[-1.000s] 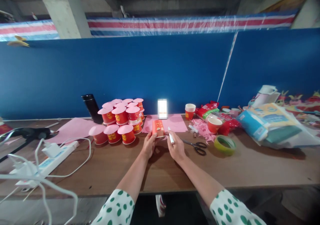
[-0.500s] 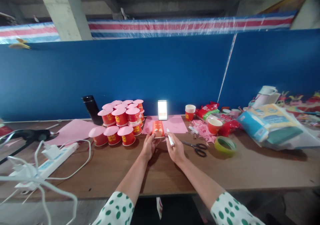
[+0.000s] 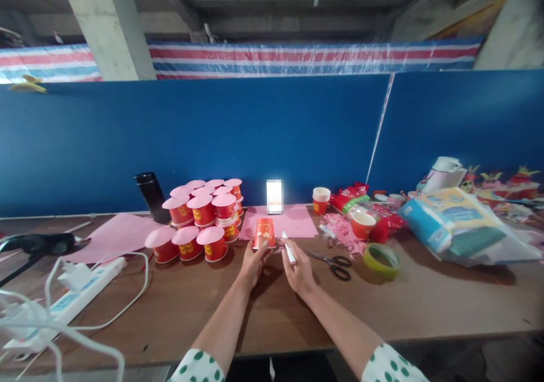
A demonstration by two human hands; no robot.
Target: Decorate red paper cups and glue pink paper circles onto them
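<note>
The left hand (image 3: 254, 266) holds the red cup (image 3: 264, 233) by its low end, with the thumb and fingers pinched on it near the rim. The cup is upside down: its wide rim is low and close to the hand, and its small end points up and away from the person. So its long way runs up and away from the left hand, which is the hand nearer to it. It is up off the table (image 3: 191, 297), in front of the pink paper (image 3: 297, 220). The right hand (image 3: 300, 268) is just to the right of the cup. Its fingers are curled in and pinch a white pen (image 3: 289, 250). The pen leans up and a bit to the left, so its top end sits beside the cup's right side, with a small gap between them. Which end of the pen writes is too small to tell. The right fingertips come close to the rim, but I cannot tell if they touch it. Past the right hand, on its right, lie the scissors (image 3: 340, 268), then the tape (image 3: 379, 270). To the left of the left hand stand lots of red cups, upside down, with pink tops (image 3: 210, 235) on them.
</note>
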